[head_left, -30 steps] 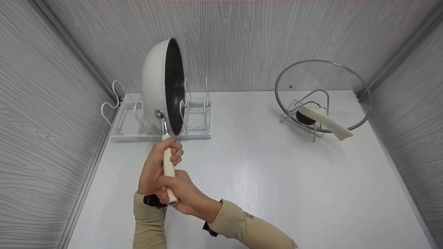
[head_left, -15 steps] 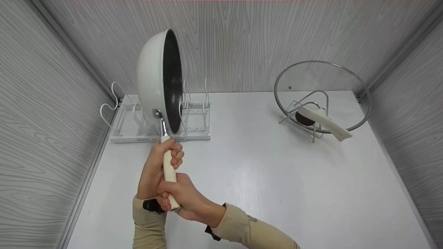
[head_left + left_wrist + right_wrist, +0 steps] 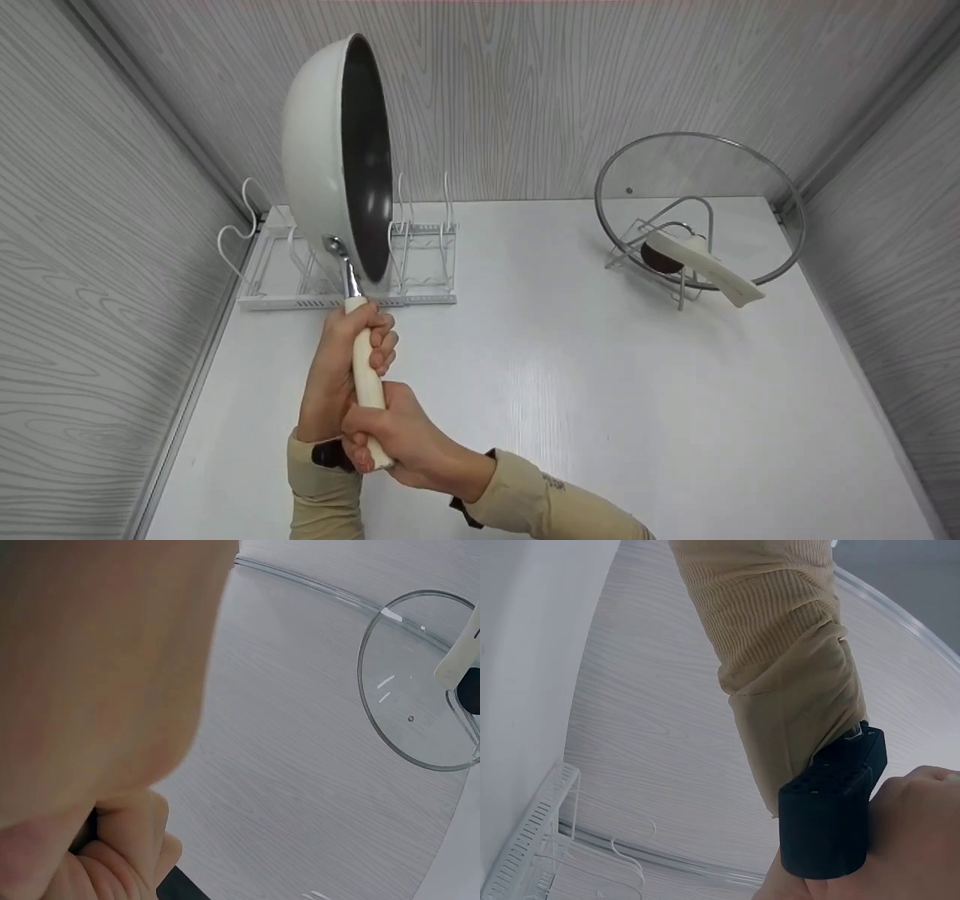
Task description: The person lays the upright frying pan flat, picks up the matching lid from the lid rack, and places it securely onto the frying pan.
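In the head view a deep white frying pan (image 3: 315, 150) with a dark inside is held on edge over a white wire rack (image 3: 427, 300), its opening facing right. My left hand (image 3: 349, 352) grips the cream handle (image 3: 362, 360) just below its metal neck. Lower down, near the handle's end, my right hand (image 3: 405, 435) also grips it. Whether the pan's lower rim touches the rack cannot be told. Curled fingers (image 3: 127, 840) show in the left wrist view; in the right wrist view, the left arm's sleeve (image 3: 787, 690) and black wrist camera (image 3: 829, 802) block the handle.
At the right a round glass lid (image 3: 705, 133) with a metal rim leans upright on a small wire stand (image 3: 697, 199). Its knob carries a cream handle (image 3: 705, 266). Grey wood-grained walls (image 3: 525, 97) enclose the white tabletop (image 3: 562, 360) at the back and sides.
The pan has risen and swung slightly left, away from the rack. My right hand has moved down toward me and slightly right; my left hand has shifted only slightly.
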Tool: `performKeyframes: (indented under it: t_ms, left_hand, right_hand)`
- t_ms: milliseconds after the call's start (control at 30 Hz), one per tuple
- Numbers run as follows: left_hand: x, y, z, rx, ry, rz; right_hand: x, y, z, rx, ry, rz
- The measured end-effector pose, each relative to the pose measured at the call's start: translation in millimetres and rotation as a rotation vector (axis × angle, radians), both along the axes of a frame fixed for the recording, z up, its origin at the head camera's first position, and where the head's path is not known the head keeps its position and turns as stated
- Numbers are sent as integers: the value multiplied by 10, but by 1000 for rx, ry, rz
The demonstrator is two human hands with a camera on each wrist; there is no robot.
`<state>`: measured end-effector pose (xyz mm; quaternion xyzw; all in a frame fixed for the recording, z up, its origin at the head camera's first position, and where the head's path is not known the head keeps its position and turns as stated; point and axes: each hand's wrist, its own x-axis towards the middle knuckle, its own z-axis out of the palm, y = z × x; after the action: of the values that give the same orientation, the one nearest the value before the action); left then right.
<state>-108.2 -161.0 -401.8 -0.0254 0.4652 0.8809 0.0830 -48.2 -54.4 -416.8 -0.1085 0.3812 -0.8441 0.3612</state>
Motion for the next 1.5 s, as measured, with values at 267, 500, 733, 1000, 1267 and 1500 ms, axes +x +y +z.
performKeyframes:
  t_ms: [267,500,733,1000,1267,1500]
  left_hand:
    - [85,15,111,3,77,5]
    - [181,88,216,-33,129,0]
    - [214,160,275,-4,138,-30]
    - [235,218,269,33,132,-53]
    - [200,285,237,59,140,-85]
    - [160,339,226,61,160,-123]
  right_hand:
    - [53,46,43,-17,89,24]
    - [157,109,104,-29,105,25]
    - [225,162,136,-57,123,1]
    - [248,204,126,-70,149,-16]
    - [240,270,114,-57,165,-38]
    - [237,307,102,-42,185,-51]
